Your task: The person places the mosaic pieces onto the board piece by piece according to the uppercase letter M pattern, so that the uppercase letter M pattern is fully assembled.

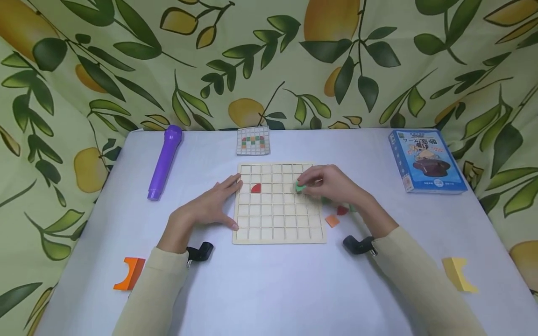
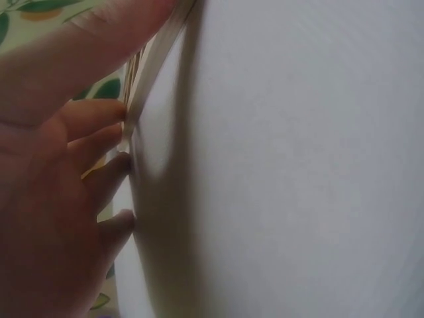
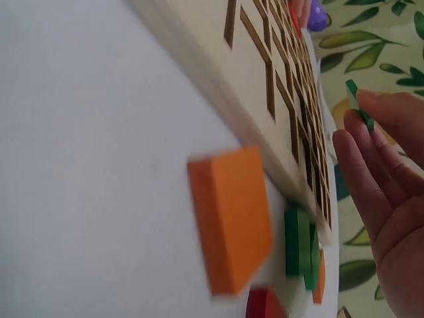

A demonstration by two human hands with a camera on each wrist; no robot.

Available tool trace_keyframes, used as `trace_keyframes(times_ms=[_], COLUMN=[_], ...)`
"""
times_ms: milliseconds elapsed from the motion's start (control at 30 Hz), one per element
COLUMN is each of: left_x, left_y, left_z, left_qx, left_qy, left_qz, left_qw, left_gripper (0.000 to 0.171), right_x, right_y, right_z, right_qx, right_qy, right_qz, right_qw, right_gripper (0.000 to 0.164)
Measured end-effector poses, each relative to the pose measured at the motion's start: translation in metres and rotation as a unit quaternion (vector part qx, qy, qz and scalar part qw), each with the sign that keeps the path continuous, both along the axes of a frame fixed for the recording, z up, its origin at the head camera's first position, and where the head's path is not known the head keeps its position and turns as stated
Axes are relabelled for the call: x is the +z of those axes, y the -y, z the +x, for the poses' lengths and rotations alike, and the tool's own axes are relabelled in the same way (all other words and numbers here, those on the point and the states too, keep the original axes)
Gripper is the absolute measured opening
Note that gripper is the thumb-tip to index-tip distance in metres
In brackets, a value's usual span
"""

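R hand pinches small green block, prob. wood, over pale square wooden grid board; L hand spread, touching board's L edge. Remotely, I fear a nudge there could misplace block.

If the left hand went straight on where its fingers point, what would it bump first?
The grid board: the left hand is right at its left edge and seems to touch it, though exact contact is hard to judge.

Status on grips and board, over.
Right grip pinching green piece over board. Left grip at board's left edge. Red piece on board. Loose pieces alongside, seemingly not blocking.
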State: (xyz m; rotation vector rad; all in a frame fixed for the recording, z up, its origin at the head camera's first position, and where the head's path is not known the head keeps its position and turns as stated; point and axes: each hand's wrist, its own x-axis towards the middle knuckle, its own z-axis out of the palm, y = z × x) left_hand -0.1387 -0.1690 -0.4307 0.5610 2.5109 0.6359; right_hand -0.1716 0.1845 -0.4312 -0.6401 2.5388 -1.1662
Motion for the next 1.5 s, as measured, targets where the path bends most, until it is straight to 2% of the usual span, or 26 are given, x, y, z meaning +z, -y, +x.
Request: trace_keyframes(times_ms=[167, 433, 667, 967, 1200, 1333, 1500], left_x=[0.003, -0.002, -0.007, -0.009, -0.007, -0.005, -0.003], left_y=[-0.003, -0.010, -0.005, -0.001, -0.002, -0.002, -0.002], left_z=[-0.002, -0.006, -0.002, 0.001, 0.002, 0.004, 0.005], left_qx=[0.009, -0.012, -0.005, -0.002, -0.008, 0.000, 0.010], left_qy=[0.004, 0.007, 0.016, 0.013, 0.003, 0.000, -0.001], left_qz=[-0.001, 0.011, 0.004, 0.004, -0.004, -0.007, -0.005], left_qw=[1.0000, 0.9998, 0.9998, 0.9999, 1.0000, 1.0000, 0.9999], left_gripper=[0.130, 0.127, 0.126, 0.125, 0.125, 0.125, 0.125], right_x=[0.002, -0.009, -0.021, -0.027, -0.024, -0.020, -0.016], right_y=[0.020, 0.043, 0.063, 0.078, 0.086, 0.089, 0.091], right_z=[-0.009, -0.009, -0.007, -0.005, -0.005, -0.006, -0.007], right_qx=[0.007, -0.006, -0.007, -0.012, -0.001, 0.002, 0.001], right_qy=[0.020, 0.038, 0.018, 0.008, -0.015, -0.031, -0.030], right_qz=[-0.029, -0.040, -0.028, -0.021, 0.009, 0.024, 0.033], right_qw=[0.999, 0.998, 0.999, 1.000, 1.000, 0.999, 0.999], right_gripper=[0.018, 0.021, 0.020, 0.020, 0.019, 0.017, 0.014])
